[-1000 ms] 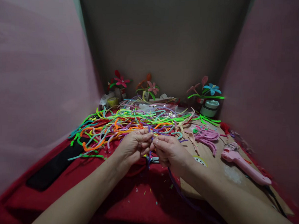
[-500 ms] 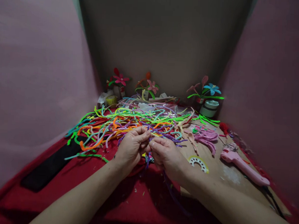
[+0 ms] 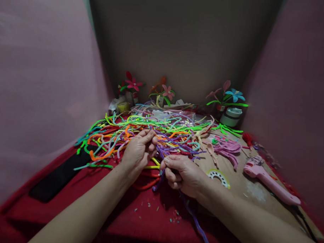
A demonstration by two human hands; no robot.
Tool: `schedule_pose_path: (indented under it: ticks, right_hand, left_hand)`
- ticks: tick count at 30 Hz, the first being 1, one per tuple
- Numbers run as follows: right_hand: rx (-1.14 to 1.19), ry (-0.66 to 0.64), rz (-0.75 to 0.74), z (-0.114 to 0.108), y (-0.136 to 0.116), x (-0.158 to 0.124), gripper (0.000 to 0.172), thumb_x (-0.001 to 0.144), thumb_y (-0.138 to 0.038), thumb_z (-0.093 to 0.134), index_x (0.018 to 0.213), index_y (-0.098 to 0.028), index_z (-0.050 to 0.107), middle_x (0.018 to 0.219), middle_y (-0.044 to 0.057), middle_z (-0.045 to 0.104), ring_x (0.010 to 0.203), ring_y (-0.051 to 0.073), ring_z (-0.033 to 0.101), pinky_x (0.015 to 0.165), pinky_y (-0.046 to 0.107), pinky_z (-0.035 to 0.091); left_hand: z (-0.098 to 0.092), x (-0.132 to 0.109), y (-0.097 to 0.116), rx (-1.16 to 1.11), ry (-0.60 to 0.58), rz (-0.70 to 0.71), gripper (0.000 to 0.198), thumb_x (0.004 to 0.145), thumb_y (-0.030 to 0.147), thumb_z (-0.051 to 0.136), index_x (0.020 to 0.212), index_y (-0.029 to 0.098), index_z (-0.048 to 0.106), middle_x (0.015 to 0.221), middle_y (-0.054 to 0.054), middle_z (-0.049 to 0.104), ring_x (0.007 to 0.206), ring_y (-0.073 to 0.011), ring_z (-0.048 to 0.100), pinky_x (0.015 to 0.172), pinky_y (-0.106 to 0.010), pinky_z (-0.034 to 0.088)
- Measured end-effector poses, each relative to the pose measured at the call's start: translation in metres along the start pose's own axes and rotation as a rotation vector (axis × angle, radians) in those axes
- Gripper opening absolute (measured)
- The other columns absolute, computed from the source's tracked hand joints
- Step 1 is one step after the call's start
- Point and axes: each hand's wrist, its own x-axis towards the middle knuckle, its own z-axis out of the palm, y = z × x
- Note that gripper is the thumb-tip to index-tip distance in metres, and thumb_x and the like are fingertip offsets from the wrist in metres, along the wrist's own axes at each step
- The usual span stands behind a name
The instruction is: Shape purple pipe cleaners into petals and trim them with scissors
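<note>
My left hand (image 3: 141, 149) is closed in a pinch in front of the pile, with a bit of purple pipe cleaner showing at its fingertips. Lower and to the right, my right hand (image 3: 181, 173) also pinches, its fingers closed on a purple pipe cleaner (image 3: 197, 223). One long purple end hangs down below this hand toward the front edge, and a short curled purple end shows beside its fingers. Behind both hands spreads a tangled heap of coloured pipe cleaners (image 3: 116, 136). Whether both hands grip the same strand is hard to see.
A pink glue gun (image 3: 273, 184) lies at the right on a cardboard sheet (image 3: 236, 202), near pink pipe cleaner pieces (image 3: 228, 148) and a white ring with holes (image 3: 218, 178). A black flat object (image 3: 61, 176) lies left. Pipe cleaner flowers (image 3: 235, 95) and a jar (image 3: 231, 117) stand behind.
My hands have moved apart: the left went up and left, the right slightly down. More of the purple strand below my right hand now shows.
</note>
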Motion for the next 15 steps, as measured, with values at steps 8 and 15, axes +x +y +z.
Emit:
schedule_pose_path:
  ticks: [8, 15]
  right_hand:
    - [-0.013, 0.016, -0.001, 0.002, 0.002, -0.004, 0.017, 0.075, -0.029, 0.057, 0.070, -0.012, 0.057, 0.036, -0.007, 0.044, 0.030, 0.002, 0.016, 0.033, 0.018, 0.008]
    - [0.113, -0.013, -0.084, 0.000, -0.005, -0.005, 0.012, 0.075, -0.023, 0.055, 0.072, -0.012, 0.058, 0.036, -0.009, 0.036, 0.032, 0.003, 0.015, 0.034, 0.018, 0.012]
  left_hand:
    - [-0.009, 0.009, 0.004, -0.053, 0.019, -0.004, 0.013, 0.076, 0.012, 0.058, 0.070, 0.015, 0.048, 0.053, 0.007, 0.046, 0.033, -0.0016, 0.031, 0.028, -0.012, 0.027]
    - [-0.010, 0.005, 0.000, 0.005, -0.140, -0.110, 0.013, 0.073, 0.020, 0.066, 0.081, 0.011, 0.060, 0.063, 0.000, 0.057, 0.048, -0.0057, 0.050, 0.042, -0.016, 0.040]
